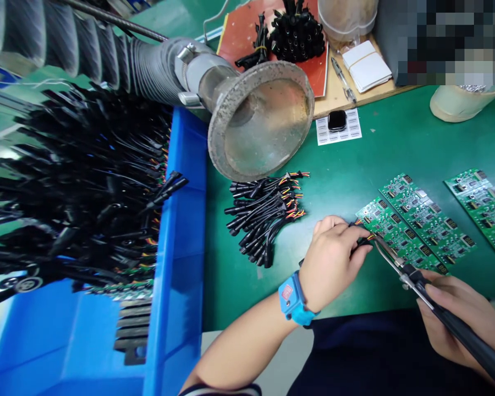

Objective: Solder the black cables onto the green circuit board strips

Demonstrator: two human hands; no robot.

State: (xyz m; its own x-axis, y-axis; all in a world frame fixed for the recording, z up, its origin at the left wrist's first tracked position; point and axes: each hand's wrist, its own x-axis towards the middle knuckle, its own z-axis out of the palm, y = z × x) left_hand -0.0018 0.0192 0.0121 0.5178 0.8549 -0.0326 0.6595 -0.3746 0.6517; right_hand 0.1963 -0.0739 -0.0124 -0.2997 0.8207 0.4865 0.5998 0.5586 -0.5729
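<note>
My left hand (332, 258) pinches a black cable (365, 240) whose thin coloured wire ends meet the near edge of a green circuit board panel (401, 232). A blue wrist strap (293, 300) is around that wrist. My right hand (457, 313) is wrapped round the handle of a soldering iron (414, 278) with a thin metal guide tube along it. The iron's tip is at the wire ends, close to my left fingertips; whether it touches them I cannot tell. A second panel (429, 218) lies alongside the first.
A fume extraction hood (264, 121) hangs over a pile of black cables (264, 214). At left stands a blue bin (179, 220) beside a dense mass of cables (86, 181). Another panel (484, 206) lies at right. Further back are a labelled sheet (319, 135), pen (343, 80) and white cards (367, 66).
</note>
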